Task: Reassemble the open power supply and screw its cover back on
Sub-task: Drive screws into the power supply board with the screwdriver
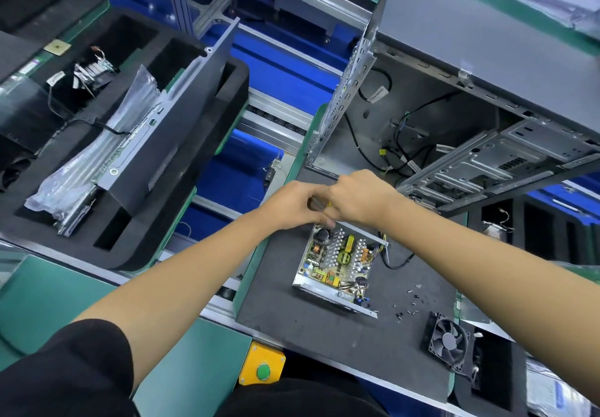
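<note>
The open power supply [337,262] lies on the dark mat [324,325] with its circuit board, coils and capacitors exposed; no cover is on it. Both hands meet just above its far edge. My right hand [360,195] is curled, back up, around a screwdriver [321,204] with a dark and yellow handle, mostly hidden. My left hand [292,205] pinches the same screwdriver from the left, its fingertips down at the supply's far rim. Several small black screws [410,308] lie loose on the mat to the right of the supply.
A black fan [449,342] lies at the mat's near right corner. An open computer case [454,117] with loose cables stands behind the hands. At left, a black foam tray [194,189] holds a grey panel and bagged parts. A yellow box with a green button [263,371] sits on the table's front edge.
</note>
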Demonstrator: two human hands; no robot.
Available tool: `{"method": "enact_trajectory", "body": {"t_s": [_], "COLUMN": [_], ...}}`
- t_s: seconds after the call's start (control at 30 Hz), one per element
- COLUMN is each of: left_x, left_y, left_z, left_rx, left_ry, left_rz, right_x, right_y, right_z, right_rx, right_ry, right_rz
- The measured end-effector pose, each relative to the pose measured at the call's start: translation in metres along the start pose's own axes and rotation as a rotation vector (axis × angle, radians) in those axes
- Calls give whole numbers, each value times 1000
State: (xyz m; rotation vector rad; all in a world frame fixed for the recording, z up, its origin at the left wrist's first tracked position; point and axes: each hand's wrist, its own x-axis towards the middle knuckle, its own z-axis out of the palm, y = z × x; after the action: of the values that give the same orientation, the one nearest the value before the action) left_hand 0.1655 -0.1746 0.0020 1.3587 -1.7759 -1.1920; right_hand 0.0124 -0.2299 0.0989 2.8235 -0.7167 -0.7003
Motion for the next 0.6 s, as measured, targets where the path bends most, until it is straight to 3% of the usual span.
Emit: {"method": "enact_trajectory", "body": {"t_s": [0.1, 0.3, 0.5, 0.6], "left_x": [2, 4, 0, 3], "left_y": [1, 0, 4, 8], "left_z": [-1, -6, -1, -2], "left_rx": [40, 9, 56, 99], "left_ry": [-31, -184, -55, -87], "left_rz": [4, -32, -11, -12], "right_x": [-6, -19, -14, -14], "right_y": [1, 12, 8, 8], "right_z": [-5, -9, -7, -12], "right_rx": [47, 37, -40, -55], "right_ry": [-15, 52, 41, 9], "right_rz": [21, -187, -102, -68]}}
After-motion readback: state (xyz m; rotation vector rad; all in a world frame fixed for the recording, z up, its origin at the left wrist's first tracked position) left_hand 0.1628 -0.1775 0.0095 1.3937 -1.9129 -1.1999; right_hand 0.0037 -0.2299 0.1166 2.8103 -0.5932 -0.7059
